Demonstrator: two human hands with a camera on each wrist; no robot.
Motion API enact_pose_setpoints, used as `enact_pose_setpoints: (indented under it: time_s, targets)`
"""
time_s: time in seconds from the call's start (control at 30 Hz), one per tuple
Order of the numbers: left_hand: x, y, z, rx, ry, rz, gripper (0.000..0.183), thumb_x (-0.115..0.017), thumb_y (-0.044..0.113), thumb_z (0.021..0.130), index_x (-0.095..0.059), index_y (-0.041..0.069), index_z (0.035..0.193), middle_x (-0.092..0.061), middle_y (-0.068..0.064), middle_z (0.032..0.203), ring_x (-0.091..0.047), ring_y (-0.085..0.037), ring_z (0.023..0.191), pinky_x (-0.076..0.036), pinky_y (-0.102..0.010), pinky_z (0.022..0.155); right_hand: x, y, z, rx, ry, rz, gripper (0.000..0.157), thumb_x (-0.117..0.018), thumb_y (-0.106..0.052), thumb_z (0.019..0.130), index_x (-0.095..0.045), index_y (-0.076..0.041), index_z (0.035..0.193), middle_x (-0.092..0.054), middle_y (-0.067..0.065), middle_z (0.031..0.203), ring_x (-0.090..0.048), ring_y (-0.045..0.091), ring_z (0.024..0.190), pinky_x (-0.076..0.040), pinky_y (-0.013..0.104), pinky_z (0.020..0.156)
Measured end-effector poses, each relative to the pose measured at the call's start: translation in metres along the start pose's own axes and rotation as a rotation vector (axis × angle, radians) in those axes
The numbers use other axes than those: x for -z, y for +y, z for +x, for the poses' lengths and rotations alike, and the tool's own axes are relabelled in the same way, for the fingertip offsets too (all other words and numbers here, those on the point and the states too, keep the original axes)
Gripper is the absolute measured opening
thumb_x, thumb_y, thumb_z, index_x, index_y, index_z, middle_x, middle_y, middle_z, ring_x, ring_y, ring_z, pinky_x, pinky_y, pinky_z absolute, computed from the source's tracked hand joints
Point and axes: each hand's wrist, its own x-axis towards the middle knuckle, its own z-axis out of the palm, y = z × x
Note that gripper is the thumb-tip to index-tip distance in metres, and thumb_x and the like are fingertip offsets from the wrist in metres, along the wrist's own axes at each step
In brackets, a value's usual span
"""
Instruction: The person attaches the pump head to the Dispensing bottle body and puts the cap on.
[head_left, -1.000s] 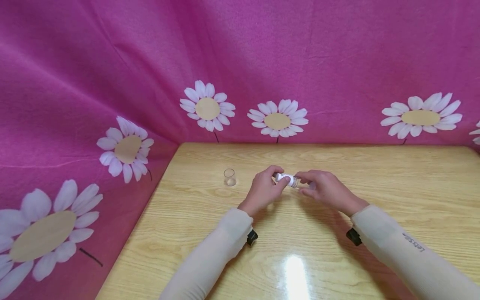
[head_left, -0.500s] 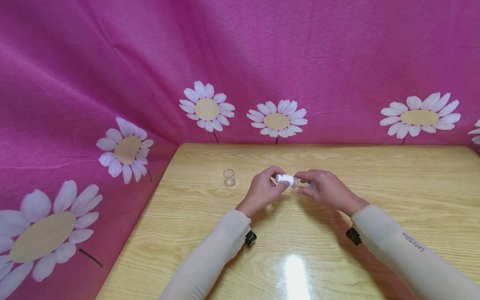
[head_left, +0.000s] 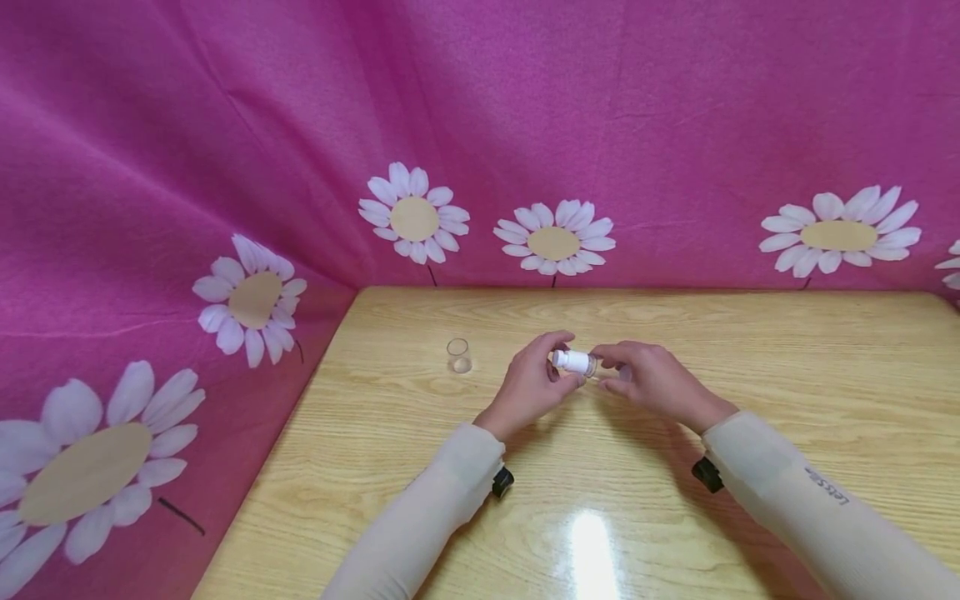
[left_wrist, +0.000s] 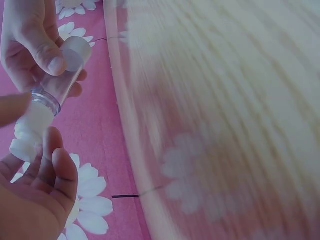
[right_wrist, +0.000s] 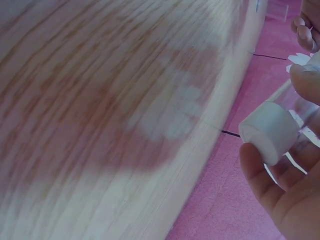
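Observation:
In the head view a small clear bottle with a white top section [head_left: 575,362] lies sideways between the hands, above the wooden table. My right hand [head_left: 663,382] grips its clear body, thumb on one side and fingers beneath. The right wrist view shows the bottle's white base [right_wrist: 267,132] beside those fingers. Around the white top, my left hand [head_left: 523,390] has thumb and fingers spread, with gaps showing on both sides. Seen from the left wrist, the blurred thumb overlaps the white collar [left_wrist: 36,117], and the fingers lie under the narrower white tip [left_wrist: 23,149].
A small clear open-topped cup [head_left: 459,357] stands on the wooden table [head_left: 750,358], left of the hands. Pink cloth [head_left: 675,125] with large white daisies hangs behind the table and along its left side.
The left thumb has come off the white top section and dropped below it, and that section is now more exposed. The right hand and cup have stayed in place.

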Motion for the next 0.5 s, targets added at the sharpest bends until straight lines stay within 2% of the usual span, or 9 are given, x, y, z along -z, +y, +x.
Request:
enact_pose_setpoints:
  time_s: [0.1,0.2,0.33,0.4,0.5]
  targets:
    - [0.0014,0.0032,0.0014,0.088,0.012,-0.032,0.059,-0.067,0.042,0.093,-0.048,0.016,0.142,-0.063,0.000,0.124,-0.057,-0.011,0.082,-0.049,-0.023,0.070,0.0004,0.0000,0.0003,-0.018,-0.008,0.010,0.038,-0.075,-0.011,0.087,-0.067,-0.004,0.124,-0.074,0.014,0.103,-0.070,0.019,0.085,-0.059,0.040,0.076]
    - [0.0036,0.0059,0.0026,0.165,0.038,-0.015,0.049,-0.057,0.055,0.095,-0.060,0.016,0.126,-0.066,0.002,0.113,-0.056,-0.011,0.080,-0.047,-0.026,0.072,0.0002,-0.0007,0.0009,-0.024,-0.013,0.015,0.039,-0.074,-0.012,0.088,-0.066,-0.003,0.125,-0.074,0.015,0.105,-0.070,0.020,0.086,-0.059,0.041,0.078]
    - [0.0055,0.0064,0.0027,0.187,0.031,0.014,0.036,-0.056,0.051,0.096,-0.067,0.018,0.092,-0.064,0.003,0.087,-0.053,-0.012,0.070,-0.043,-0.026,0.067,-0.0016,-0.0010,0.0011,-0.020,-0.014,0.008,0.038,-0.074,-0.011,0.087,-0.067,-0.005,0.124,-0.074,0.013,0.103,-0.069,0.019,0.085,-0.058,0.040,0.077]
    - [0.0056,0.0056,0.0023,0.191,0.024,0.011,0.033,-0.058,0.048,0.096,-0.066,0.018,0.086,-0.061,0.003,0.080,-0.051,-0.012,0.065,-0.041,-0.025,0.063,-0.0025,-0.0008,0.0009,-0.016,-0.013,0.006,0.038,-0.075,-0.011,0.087,-0.067,-0.005,0.123,-0.074,0.012,0.103,-0.069,0.018,0.084,-0.058,0.039,0.076]
    - [0.0047,0.0041,0.0014,0.200,0.021,0.001,0.032,-0.059,0.047,0.096,-0.066,0.018,0.086,-0.059,0.004,0.077,-0.049,-0.011,0.063,-0.040,-0.024,0.061,-0.0036,-0.0005,0.0006,-0.008,-0.008,0.000,0.037,-0.076,-0.010,0.086,-0.068,-0.006,0.122,-0.074,0.011,0.102,-0.068,0.017,0.084,-0.057,0.038,0.075]
